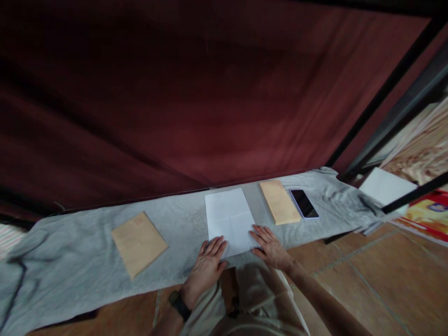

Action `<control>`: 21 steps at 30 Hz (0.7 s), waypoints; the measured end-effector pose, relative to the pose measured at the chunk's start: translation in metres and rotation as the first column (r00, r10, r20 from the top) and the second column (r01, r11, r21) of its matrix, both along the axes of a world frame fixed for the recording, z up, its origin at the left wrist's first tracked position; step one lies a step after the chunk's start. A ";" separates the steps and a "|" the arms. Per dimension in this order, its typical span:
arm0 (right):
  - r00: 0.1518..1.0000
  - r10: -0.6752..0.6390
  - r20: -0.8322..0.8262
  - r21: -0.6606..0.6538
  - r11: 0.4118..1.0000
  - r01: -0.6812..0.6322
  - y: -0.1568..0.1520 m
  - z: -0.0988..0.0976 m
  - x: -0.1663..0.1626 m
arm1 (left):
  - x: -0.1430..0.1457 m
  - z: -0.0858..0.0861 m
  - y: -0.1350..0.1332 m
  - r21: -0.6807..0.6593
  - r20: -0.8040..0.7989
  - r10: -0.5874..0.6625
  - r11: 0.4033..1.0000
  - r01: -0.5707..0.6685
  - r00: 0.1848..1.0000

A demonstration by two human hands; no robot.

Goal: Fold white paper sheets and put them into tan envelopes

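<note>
A white sheet of paper [229,217] with faint creases lies flat on the grey cloth in front of me. My left hand [207,263] rests at the sheet's near left corner, fingers stretched out and touching it. On the near right edge lies my right hand [271,247], its fingers spread over the paper's side. Neither hand grips anything. To the left is a brown envelope [140,242], set at an angle. Right of the sheet sits a stack of brown envelopes [279,202], with a phone [304,204] in a pale purple case beside it.
Grey cloth [84,261] covers the long, narrow surface. A dark red curtain [210,93] hangs right behind it. Black metal bars [381,100] slant at the right. A white box-like object [387,186] and a red-and-yellow package [429,212] stand beyond, over a tiled floor [364,270].
</note>
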State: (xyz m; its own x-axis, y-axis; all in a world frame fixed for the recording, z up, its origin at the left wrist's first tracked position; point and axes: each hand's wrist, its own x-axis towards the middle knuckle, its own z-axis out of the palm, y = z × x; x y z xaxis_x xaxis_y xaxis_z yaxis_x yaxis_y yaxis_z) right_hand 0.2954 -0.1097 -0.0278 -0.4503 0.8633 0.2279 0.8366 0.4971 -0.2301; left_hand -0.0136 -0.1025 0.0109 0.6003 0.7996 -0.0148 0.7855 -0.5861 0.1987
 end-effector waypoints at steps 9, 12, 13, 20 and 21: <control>0.999 -0.025 0.049 -0.079 0.996 0.028 -0.001 0.010 -0.012 | 0.017 0.015 -0.001 -0.085 0.001 0.079 0.993 -0.079 0.997; 0.999 -0.009 0.039 -0.112 0.994 0.013 0.002 0.016 -0.017 | 0.018 0.017 0.001 -0.082 0.037 0.106 0.991 -0.103 0.994; 1.000 -0.005 0.027 -0.124 0.992 0.008 0.002 0.018 -0.017 | 0.018 0.019 0.001 -0.084 0.055 0.114 0.990 -0.109 0.992; 0.987 0.023 -0.161 -0.202 0.978 -0.056 -0.006 0.021 0.008 | 0.002 0.026 -0.033 -0.126 0.216 0.094 0.990 -0.068 0.972; 0.980 0.029 -0.199 -0.210 0.975 -0.072 -0.008 0.021 0.012 | -0.002 0.024 -0.038 -0.139 0.251 0.087 0.989 -0.053 0.964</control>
